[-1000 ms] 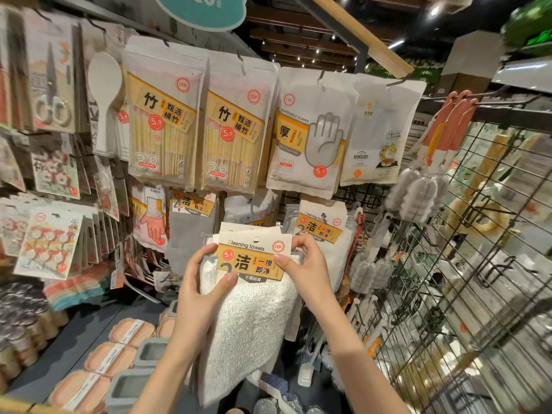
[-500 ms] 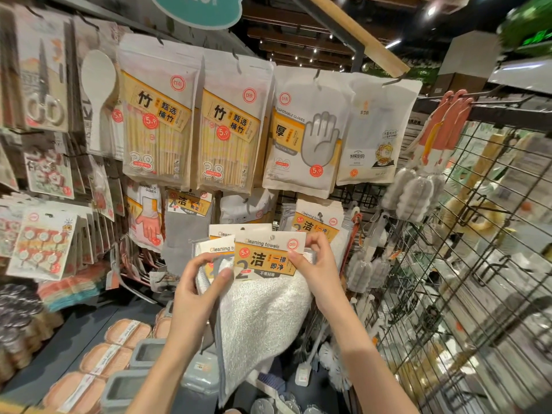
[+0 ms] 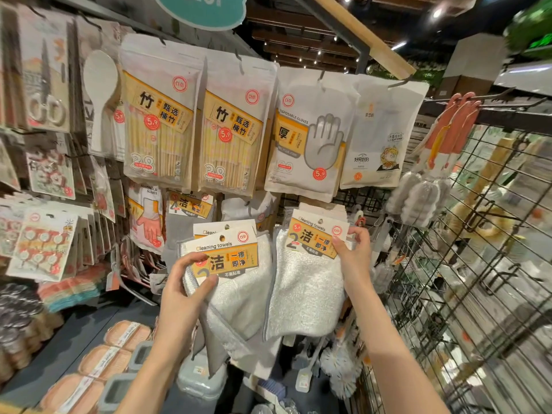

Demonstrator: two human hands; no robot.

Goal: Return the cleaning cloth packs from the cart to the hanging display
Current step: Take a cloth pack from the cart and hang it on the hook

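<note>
Head view: below the disposable gloves bag (image 3: 310, 138), the right hand (image 3: 354, 258) pinches the header card of one cleaning cloth pack (image 3: 310, 276); left of it, the left hand (image 3: 185, 282) grips the spare packs (image 3: 230, 276). Level the card's hole with the hook, which is hidden, before pushing on.

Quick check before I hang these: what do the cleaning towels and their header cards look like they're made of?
Cleaning towels: soft, white, fluffy fabric, probably microfibre or terry; the nubby pile, grey stitched edging and limp drape suggest it.

Header cards: thin printed card, seemingly paperboard with a slight sheen; flat and stiff, with a punched hang hole. The left hand and right hand each pinch one.
</note>
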